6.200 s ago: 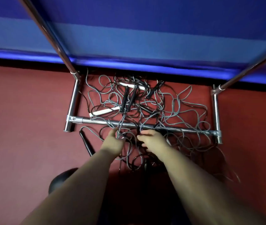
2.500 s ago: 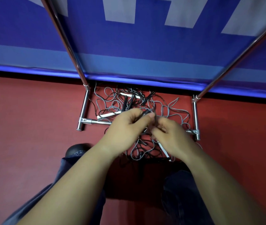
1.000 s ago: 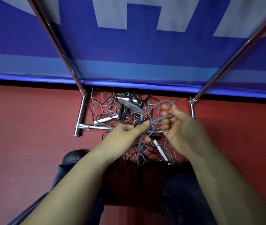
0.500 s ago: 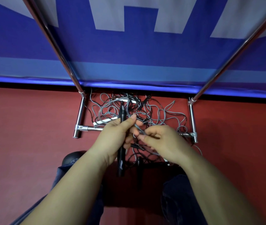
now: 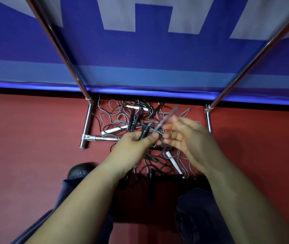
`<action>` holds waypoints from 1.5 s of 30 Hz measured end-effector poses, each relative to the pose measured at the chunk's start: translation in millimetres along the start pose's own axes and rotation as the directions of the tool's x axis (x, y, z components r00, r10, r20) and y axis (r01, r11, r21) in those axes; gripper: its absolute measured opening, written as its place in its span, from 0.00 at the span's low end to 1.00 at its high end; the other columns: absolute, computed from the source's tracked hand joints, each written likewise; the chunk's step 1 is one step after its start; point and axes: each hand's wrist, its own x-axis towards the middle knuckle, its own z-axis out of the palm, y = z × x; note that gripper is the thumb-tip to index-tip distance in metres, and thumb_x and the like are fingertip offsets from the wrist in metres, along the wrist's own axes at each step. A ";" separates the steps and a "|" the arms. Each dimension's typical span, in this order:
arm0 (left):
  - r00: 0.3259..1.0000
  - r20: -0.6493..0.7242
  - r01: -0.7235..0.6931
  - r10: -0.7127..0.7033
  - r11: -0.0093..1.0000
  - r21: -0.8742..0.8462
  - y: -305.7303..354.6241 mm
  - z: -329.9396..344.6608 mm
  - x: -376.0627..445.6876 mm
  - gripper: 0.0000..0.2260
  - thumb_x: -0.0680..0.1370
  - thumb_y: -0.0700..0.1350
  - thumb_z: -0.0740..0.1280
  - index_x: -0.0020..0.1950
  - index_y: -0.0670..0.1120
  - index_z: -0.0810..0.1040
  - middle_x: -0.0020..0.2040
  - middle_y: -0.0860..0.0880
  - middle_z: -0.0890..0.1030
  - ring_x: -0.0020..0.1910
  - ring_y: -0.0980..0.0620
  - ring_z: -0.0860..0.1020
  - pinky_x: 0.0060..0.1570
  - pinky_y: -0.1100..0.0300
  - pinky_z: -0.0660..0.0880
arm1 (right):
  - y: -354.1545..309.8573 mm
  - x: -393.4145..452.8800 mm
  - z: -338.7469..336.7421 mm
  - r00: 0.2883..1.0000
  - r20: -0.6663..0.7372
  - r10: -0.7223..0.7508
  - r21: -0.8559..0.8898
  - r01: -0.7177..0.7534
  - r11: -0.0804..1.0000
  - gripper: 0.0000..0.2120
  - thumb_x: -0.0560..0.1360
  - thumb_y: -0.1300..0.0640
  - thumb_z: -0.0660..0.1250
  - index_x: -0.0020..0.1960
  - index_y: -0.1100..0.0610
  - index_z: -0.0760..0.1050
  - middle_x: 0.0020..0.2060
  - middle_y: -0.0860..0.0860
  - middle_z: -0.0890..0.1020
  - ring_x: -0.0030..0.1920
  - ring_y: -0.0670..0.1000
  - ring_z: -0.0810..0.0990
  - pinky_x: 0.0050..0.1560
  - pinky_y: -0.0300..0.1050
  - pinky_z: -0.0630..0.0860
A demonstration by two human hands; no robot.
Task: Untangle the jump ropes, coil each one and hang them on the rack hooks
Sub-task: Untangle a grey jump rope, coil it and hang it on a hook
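Note:
A tangle of grey and black jump ropes point(image 5: 122, 118) with black and white handles lies on the red floor inside the base of a chrome rack point(image 5: 87, 124). My left hand point(image 5: 135, 147) is raised above the pile and grips a black handle point(image 5: 144, 132) with its grey cord. My right hand point(image 5: 187, 136) is beside it, blurred by motion, fingers spread, with a stretch of grey cord point(image 5: 168, 117) running up from its fingertips. A white handle point(image 5: 173, 162) lies under my hands.
Two chrome rack uprights point(image 5: 59, 44) point(image 5: 263, 50) rise at left and right in front of a blue banner wall point(image 5: 149, 55). My knees in dark trousers and a black shoe point(image 5: 82, 170) are near the pile. No hooks are in view.
My right hand has swung up and to the right and opened, drawing the grey cord out. My left hand stays on the black handle, now held higher.

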 end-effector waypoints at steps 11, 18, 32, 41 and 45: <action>0.995 0.074 0.092 -0.064 0.872 -0.481 11.8 -4.2 1.3 0.12 0.79 0.47 0.60 0.43 0.41 0.78 0.22 0.52 0.65 0.17 0.59 0.59 0.17 0.70 0.55 | 21.2 -2.2 -4.4 0.984 0.159 -0.082 -0.842 0.179 0.509 0.14 0.77 0.50 0.63 0.44 0.59 0.80 0.41 0.53 0.76 0.41 0.51 0.75 0.44 0.44 0.70; 0.999 0.034 0.027 -0.029 0.997 0.067 -2.6 -0.8 -1.5 0.18 0.76 0.54 0.66 0.28 0.49 0.74 0.26 0.50 0.68 0.21 0.54 0.62 0.25 0.61 0.58 | 5.2 1.3 1.7 0.998 0.040 0.053 -0.046 -0.051 0.998 0.15 0.80 0.55 0.56 0.43 0.60 0.78 0.29 0.51 0.81 0.25 0.45 0.75 0.27 0.35 0.70; 0.996 0.018 -0.079 0.085 0.973 -0.216 5.0 -2.6 -0.7 0.09 0.79 0.41 0.61 0.39 0.43 0.75 0.26 0.52 0.71 0.22 0.57 0.66 0.21 0.67 0.59 | 15.1 -9.1 2.9 0.969 0.244 0.037 -0.646 0.134 0.752 0.10 0.75 0.61 0.66 0.44 0.45 0.76 0.44 0.45 0.84 0.46 0.44 0.82 0.50 0.39 0.76; 0.990 0.047 -0.126 0.136 0.979 -0.161 8.5 -1.7 -2.9 0.08 0.77 0.44 0.63 0.50 0.44 0.81 0.31 0.50 0.76 0.23 0.57 0.66 0.21 0.68 0.60 | 20.0 0.4 -2.6 0.994 0.023 -0.103 -0.596 0.096 0.798 0.07 0.77 0.56 0.64 0.41 0.51 0.78 0.36 0.52 0.84 0.43 0.53 0.84 0.42 0.45 0.80; 0.995 0.060 -0.092 0.082 0.978 0.189 -0.7 -2.1 -4.2 0.07 0.77 0.49 0.66 0.41 0.50 0.80 0.22 0.58 0.69 0.21 0.62 0.65 0.24 0.69 0.61 | 5.1 -1.3 -0.7 0.999 0.033 0.010 -0.104 -0.006 0.995 0.10 0.78 0.59 0.60 0.44 0.58 0.79 0.35 0.52 0.84 0.38 0.50 0.84 0.39 0.38 0.80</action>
